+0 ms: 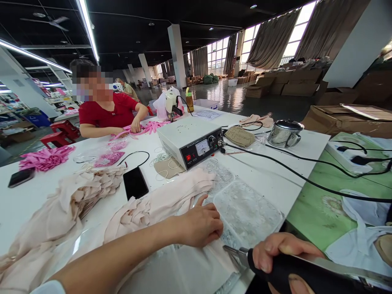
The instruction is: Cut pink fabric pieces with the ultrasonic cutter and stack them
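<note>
My left hand (200, 224) lies on a beige fabric piece (219, 251), its fingers curled down onto the cloth and one digit sticking up. The fingertips are partly hidden. In my right hand (286, 247) is a black-handled ultrasonic cutter (281, 267), its metal tip (237, 252) at the fabric's right edge. Under the cloth and beyond it lies a clear, scuffed plastic sheet (245, 208). More beige fabric pieces (162, 204) are stacked just past my left forearm, and a larger heap (70, 200) spreads to the left.
A control box (190, 141) stands mid-table, its black cable (294, 175) running right. Around it are a phone (135, 183), a steel mug (285, 132) and a cardboard pattern (240, 136). Across the table, a person in red (107, 110) handles pink strips. White cups (361, 241) lie at right.
</note>
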Tool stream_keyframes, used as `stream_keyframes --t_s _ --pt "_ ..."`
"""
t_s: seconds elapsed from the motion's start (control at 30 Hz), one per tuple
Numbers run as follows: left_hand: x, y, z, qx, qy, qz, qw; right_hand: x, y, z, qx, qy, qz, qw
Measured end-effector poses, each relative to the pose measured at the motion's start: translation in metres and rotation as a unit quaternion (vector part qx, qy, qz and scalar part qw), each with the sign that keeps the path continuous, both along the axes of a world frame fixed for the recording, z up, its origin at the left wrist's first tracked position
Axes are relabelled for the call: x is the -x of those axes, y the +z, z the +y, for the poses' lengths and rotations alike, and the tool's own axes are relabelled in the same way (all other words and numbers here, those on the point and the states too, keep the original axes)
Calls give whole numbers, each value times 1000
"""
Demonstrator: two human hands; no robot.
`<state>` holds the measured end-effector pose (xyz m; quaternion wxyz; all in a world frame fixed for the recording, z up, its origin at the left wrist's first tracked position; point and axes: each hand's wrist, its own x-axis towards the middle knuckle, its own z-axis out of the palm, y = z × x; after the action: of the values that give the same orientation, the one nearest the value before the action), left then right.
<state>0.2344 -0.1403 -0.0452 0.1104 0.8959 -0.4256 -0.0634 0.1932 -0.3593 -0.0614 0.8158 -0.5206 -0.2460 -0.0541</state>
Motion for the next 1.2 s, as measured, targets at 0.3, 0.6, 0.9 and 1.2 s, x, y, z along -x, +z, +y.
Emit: stream_keyframes --t_s 0.3,0.6,0.9,1.2 --pt "0 -2 0 -6 -3 -8 1000 13 4 19 -44 -75 30 996" --pt "1 1 0 -7 -7 -20 1000 2 -2 21 -37 -79 20 996" --pt "0 -1 1 -8 -8 -25 1000 0 2 27 -30 -93 -3 995" --pt "0 0 1 -4 -7 -17 1000 -4 -2 29 -6 -96 -33 995"
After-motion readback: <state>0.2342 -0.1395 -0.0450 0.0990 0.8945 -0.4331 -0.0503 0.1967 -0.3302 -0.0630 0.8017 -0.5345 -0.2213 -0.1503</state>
